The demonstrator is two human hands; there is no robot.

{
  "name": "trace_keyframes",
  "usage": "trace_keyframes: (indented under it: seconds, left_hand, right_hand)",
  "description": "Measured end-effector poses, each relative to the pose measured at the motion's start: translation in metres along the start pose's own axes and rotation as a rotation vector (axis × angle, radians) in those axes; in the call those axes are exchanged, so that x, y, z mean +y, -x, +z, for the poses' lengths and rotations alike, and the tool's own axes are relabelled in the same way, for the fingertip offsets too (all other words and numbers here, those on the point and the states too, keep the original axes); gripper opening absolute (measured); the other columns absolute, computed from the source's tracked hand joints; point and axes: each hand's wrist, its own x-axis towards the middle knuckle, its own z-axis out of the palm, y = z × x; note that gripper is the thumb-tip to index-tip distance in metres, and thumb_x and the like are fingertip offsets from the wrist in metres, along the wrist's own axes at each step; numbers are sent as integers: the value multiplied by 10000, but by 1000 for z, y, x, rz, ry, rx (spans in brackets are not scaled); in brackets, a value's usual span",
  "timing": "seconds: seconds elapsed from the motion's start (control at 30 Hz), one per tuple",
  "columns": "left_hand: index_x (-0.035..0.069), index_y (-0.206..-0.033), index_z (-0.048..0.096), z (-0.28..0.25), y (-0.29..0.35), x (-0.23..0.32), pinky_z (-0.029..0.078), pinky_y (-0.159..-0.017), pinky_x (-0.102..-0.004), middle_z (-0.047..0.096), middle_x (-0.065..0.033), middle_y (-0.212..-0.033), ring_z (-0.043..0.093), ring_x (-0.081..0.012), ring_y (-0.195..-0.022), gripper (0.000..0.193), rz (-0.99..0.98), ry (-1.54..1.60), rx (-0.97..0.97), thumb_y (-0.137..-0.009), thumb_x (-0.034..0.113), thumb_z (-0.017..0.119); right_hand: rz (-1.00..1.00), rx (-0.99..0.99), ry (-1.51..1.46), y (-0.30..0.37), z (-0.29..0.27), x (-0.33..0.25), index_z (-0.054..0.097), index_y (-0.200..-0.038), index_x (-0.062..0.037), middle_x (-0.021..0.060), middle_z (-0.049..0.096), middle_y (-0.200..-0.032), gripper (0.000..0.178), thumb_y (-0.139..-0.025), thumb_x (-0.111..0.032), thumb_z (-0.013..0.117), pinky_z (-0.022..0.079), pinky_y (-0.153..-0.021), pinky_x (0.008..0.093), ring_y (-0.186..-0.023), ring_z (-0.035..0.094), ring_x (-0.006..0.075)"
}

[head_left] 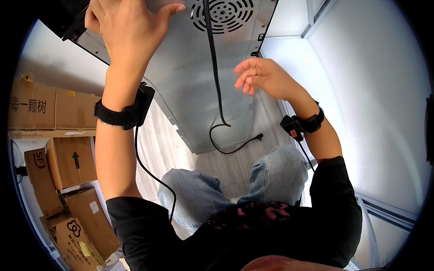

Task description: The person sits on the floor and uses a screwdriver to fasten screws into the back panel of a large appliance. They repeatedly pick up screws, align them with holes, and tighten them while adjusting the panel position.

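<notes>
A large metal appliance housing point(181, 77) stands in front of me, with a round slotted vent point(222, 12) near its top. My left hand point(129, 25) is at the upper left of this panel, thumb stretched out along the metal; the frame's top edge cuts off most of its fingers. Beside the right edge of the panel, my right hand point(266, 77) hangs in the air with loosely bent fingers apart and nothing in them. A black power cord point(214, 63) runs down the panel from above, and its plug point(259, 136) ends low, near the floor.
Cardboard boxes point(72, 162) are stacked on the left. White wall panels point(375, 90) stand close on the right. Below the housing lies a light wood-look floor point(153, 140), with my knees over it. Black straps point(124, 116) with small devices and cables circle both wrists.
</notes>
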Motion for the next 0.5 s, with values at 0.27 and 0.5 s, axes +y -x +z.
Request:
trace_keyframes:
  seconds: [0.27, 0.5]
  left_hand:
    - [118, -1212, 526, -2, -4, 5, 253, -927, -429, 461, -128, -1132, 407, -296, -1124, 769, -35, 29, -27, -565, 419, 811]
    - [219, -1247, 546, 7, 2, -9, 227, -922, -424, 475, -91, -1152, 398, -270, -1134, 758, -25, 121, -5, -609, 553, 781]
  right_hand:
    - [-196, 269, -9, 6, -10, -39, 559, -971, 23, 123, 676, -845, 111, -891, -53, 552, 534, -630, 260, -705, 649, 156]
    - [-315, 370, 8, 9, -22, -47, 610, -844, -15, 34, 627, -699, 127, -899, -129, 605, 500, -558, 217, -624, 611, 101]
